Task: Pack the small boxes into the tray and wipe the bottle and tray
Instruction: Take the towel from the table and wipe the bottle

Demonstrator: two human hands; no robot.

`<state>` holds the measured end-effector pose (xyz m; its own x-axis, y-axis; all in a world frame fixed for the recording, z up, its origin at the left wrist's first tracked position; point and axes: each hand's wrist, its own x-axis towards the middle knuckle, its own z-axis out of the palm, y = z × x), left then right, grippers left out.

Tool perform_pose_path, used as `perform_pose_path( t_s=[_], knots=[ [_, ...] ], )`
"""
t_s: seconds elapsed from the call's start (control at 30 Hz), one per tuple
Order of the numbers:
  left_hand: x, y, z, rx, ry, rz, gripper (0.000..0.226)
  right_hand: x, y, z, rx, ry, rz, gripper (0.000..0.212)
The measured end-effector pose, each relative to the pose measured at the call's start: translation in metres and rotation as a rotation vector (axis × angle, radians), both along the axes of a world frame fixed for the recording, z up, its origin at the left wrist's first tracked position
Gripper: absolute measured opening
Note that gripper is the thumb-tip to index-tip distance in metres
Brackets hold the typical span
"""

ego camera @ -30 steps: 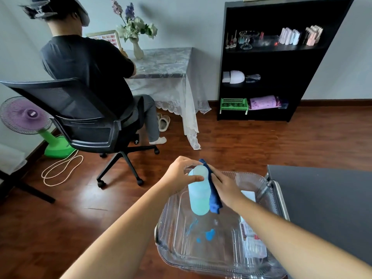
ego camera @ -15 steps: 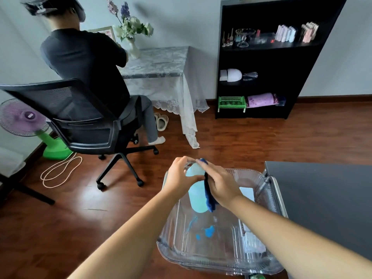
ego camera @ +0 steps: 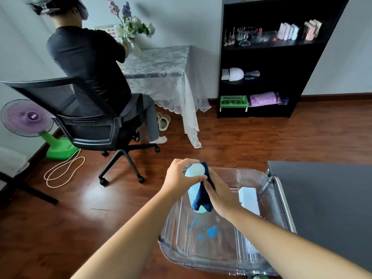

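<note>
A pale blue plastic bottle (ego camera: 193,190) stands upright over the clear plastic tray (ego camera: 201,256). My left hand (ego camera: 180,178) grips the bottle near its cap. My right hand (ego camera: 218,195) presses a dark blue cloth (ego camera: 201,198) against the bottle's right side. Blue liquid spots (ego camera: 210,232) lie on the tray floor below the bottle. A white small box (ego camera: 249,198) sits in the tray's right side, and my right forearm partly hides other small packs behind it.
The tray rests beside a dark grey tabletop (ego camera: 326,198) with a metal rim (ego camera: 283,200). A person sits in a black office chair (ego camera: 84,119) at a lace-covered table (ego camera: 167,77). A black shelf (ego camera: 267,57), a purple fan (ego camera: 28,117) and a cord (ego camera: 62,172) stand around the wooden floor.
My right hand and the cloth have slid along the bottle's side, the cloth now hanging lower over its body. My left hand stays at the cap.
</note>
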<state>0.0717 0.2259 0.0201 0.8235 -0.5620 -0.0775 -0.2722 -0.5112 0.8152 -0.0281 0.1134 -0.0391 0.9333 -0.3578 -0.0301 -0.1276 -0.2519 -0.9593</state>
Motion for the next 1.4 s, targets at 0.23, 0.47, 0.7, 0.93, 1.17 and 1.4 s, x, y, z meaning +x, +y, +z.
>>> perform_pose_path(
  t_s=[0.23, 0.47, 0.7, 0.93, 1.17, 1.4],
  knots=[
    [0.012, -0.004, 0.010, 0.074, -0.031, -0.105, 0.046, 0.021, -0.020, 0.009, 0.007, 0.161, -0.054, 0.039],
    [0.011, 0.003, 0.007, 0.063, 0.043, -0.133, 0.050, 0.004, -0.001, 0.016, 0.007, 0.108, -0.243, 0.037],
    [-0.005, 0.007, 0.001, -0.054, 0.008, 0.115, 0.041, -0.001, 0.005, 0.025, -0.167, -0.078, -0.138, 0.043],
    [0.007, 0.008, 0.006, -0.012, 0.094, -0.047, 0.049, 0.027, -0.039, 0.028, -0.213, 0.315, 0.146, 0.040],
    [0.010, 0.008, 0.008, 0.083, 0.053, -0.098, 0.053, -0.011, 0.010, 0.013, -0.094, -0.014, -0.190, 0.041],
    [-0.005, 0.012, -0.005, -0.054, 0.078, 0.062, 0.044, 0.012, -0.007, 0.032, -0.219, -0.025, -0.041, 0.039]
  ],
)
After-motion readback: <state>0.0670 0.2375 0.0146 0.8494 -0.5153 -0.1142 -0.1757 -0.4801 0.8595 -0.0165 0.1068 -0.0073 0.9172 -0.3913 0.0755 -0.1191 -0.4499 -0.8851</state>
